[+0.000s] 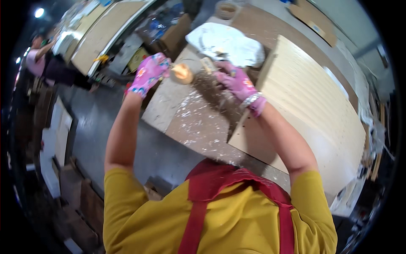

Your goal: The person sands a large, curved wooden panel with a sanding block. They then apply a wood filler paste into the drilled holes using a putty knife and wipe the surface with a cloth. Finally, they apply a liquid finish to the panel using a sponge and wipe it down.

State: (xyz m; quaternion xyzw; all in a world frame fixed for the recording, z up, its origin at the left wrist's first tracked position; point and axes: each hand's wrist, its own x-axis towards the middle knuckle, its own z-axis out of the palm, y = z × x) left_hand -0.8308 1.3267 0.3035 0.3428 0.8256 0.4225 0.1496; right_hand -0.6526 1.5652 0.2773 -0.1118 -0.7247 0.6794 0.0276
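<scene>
My left hand (150, 73), in a pink flowered glove, is raised at the left edge of the worktable (182, 122). Its fingers are curled; what they hold, if anything, is too blurred to make out. Just to its right is a small round tub (182, 75) with orange-tan paste heaped in it. My right hand (234, 80), gloved alike, grips a small pale flat tool (207, 65) above the table, its tip toward the tub. Under my right forearm lies a large pale wooden panel piece (308, 110), with small dark holes near its near-left edge.
White crumpled cloth or plastic (226, 42) lies behind my hands. A roll of tape (226, 10) and a cardboard piece (313, 21) are at the far side. White flecks cover the tabletop. Boxes (175, 36) stand beyond the left edge. Another person (50, 63) works at a far-left bench.
</scene>
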